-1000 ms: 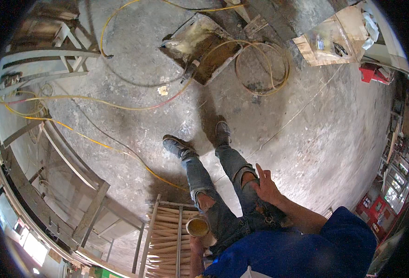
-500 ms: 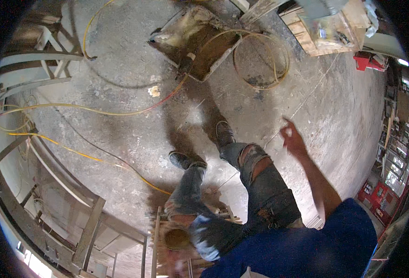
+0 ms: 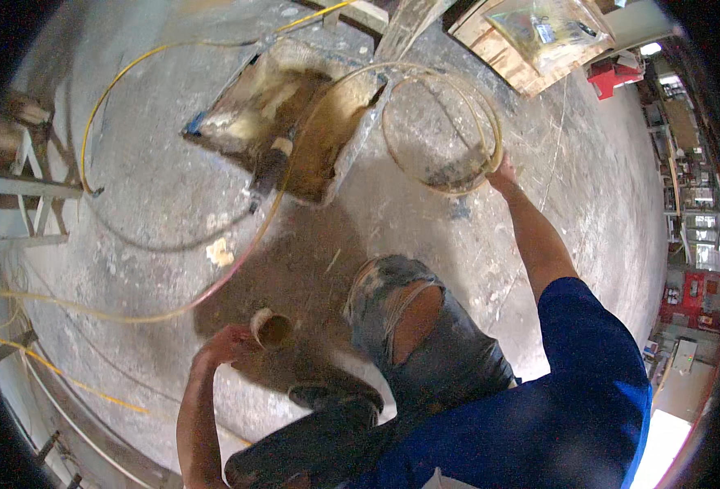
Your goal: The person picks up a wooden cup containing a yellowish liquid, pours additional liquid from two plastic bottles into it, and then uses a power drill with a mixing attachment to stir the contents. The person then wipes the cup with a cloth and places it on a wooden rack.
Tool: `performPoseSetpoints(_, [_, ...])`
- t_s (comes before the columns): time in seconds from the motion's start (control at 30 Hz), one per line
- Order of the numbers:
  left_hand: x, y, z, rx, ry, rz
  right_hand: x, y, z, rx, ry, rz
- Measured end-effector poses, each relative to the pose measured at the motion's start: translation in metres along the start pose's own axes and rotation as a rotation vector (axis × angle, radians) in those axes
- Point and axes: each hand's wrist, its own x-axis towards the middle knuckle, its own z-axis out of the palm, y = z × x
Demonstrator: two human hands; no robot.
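No lettering, number or sign can be read. On the far right, a clear plastic bag [image 3: 523, 18] lying on a wooden board [image 3: 481, 34] shows a small pale and bluish patch [image 3: 546, 33]; whether it is a label cannot be told. Near the right edge, red panels [image 3: 692, 292] bear small pale and dark marks, too small and blurred to make out as words, figures or symbols.

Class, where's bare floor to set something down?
Bare floor lies right of the right hand and coiled hose, short of the red object, and between the yellow hose and tray. The tray, with dark tool and crossing hose, is crowded.
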Motion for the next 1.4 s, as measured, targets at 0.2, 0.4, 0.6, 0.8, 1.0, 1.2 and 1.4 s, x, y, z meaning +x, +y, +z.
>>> performPoseSetpoints(0.2, [0.082,-0.04,-0.012,0.286,-0.136,0.054,-0.024,-0.003,-0.012,0.365,0.39,-0.03])
performPoseSetpoints(0.4, [0.092,-0.057,-0.005,0.131,-0.118,0.058,-0.19,-0.132,-0.149,0.988,0.202,-0.35])
performPoseSetpoints(0.6, [0.12,-0.081,-0.005,0.564,-0.057,0.141,-0.157,-0.151,-0.1,0.588,0.613,-0.422])
performPoseSetpoints(0.8, [0.095,-0.07,-0.003,0.456,0.224,0.012,-0.136,-0.104,-0.019,0.66,0.629,0.241])
performPoseSetpoints(1.0, [0.06,-0.043,-0.007,0.639,0.367,0.268,-0.195,-0.124,0.066,0.821,0.639,-0.388])
performPoseSetpoints(1.2, [0.068,-0.009,-0.002,0.767,0.324,0.075,-0.221,-0.136,0.065,0.413,0.733,-0.256])
performPoseSetpoints(1.4, [0.035,0.113,0.011,1.002,0.417,-0.116,-0.186,-0.16,0.114,0.137,0.589,-0.246])
